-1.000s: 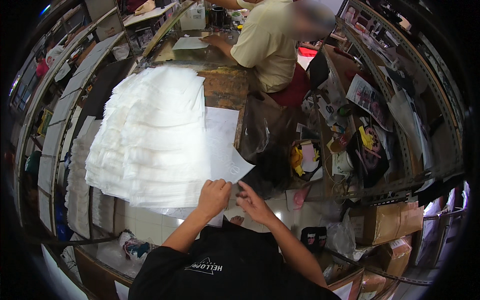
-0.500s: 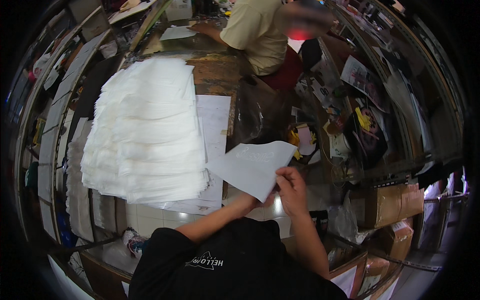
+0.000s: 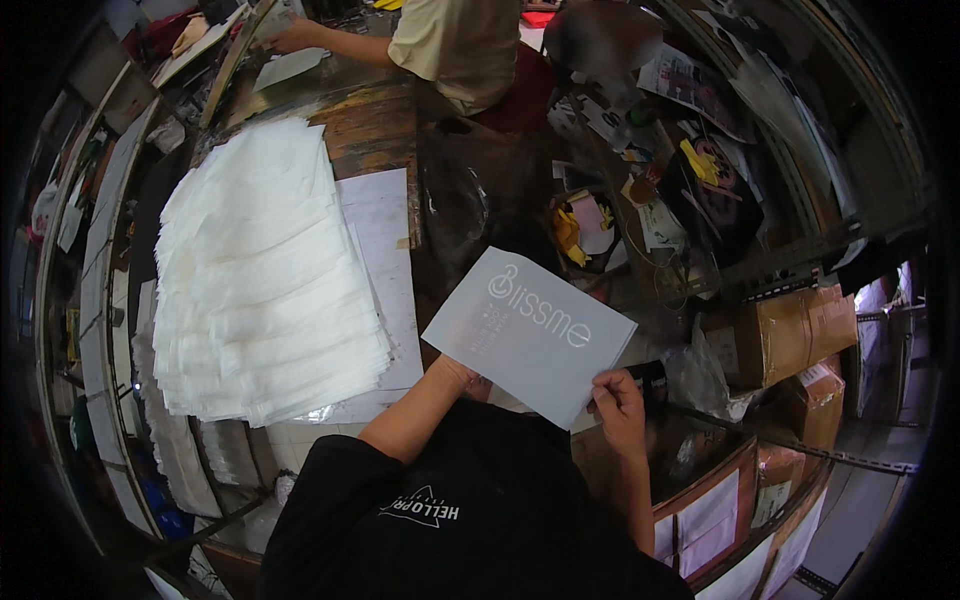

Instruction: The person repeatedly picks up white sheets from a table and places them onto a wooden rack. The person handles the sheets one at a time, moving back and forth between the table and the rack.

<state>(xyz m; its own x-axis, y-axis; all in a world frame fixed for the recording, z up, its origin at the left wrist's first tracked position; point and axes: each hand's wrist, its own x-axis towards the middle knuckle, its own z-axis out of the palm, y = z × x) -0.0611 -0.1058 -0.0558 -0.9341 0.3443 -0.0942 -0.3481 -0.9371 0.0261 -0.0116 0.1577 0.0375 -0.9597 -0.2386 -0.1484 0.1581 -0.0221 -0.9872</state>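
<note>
A greyish, frosted plastic sheet (image 3: pixel 535 365) with pale printed lettering is spread out in front of my chest. Its right lower corner is pinched between the thumb and fingers of my right hand (image 3: pixel 622 402). My left hand (image 3: pixel 465 378) grips the sheet's near left side; most of those fingers are hidden beneath it. To the left, a large fanned stack of white translucent sheets (image 3: pixel 265 290) lies overlapped in rows on the worktable (image 3: pixel 370 135). White paper (image 3: pixel 385 230) shows along the stack's right edge.
Across the table a co-worker in a pale shirt (image 3: pixel 440 50) reaches over another pale sheet (image 3: pixel 290 68). Cardboard boxes (image 3: pixel 790 335) stand at the right. A box with yellow items (image 3: pixel 572 230) sits beyond my hands. Metal shelving (image 3: pixel 80 300) runs along the left.
The held sheet has been turned from a tilted, folded-looking position to flat, its print now facing up. My right hand moved right and lower. The co-worker's arm shifted. The whole view swung rightward.
</note>
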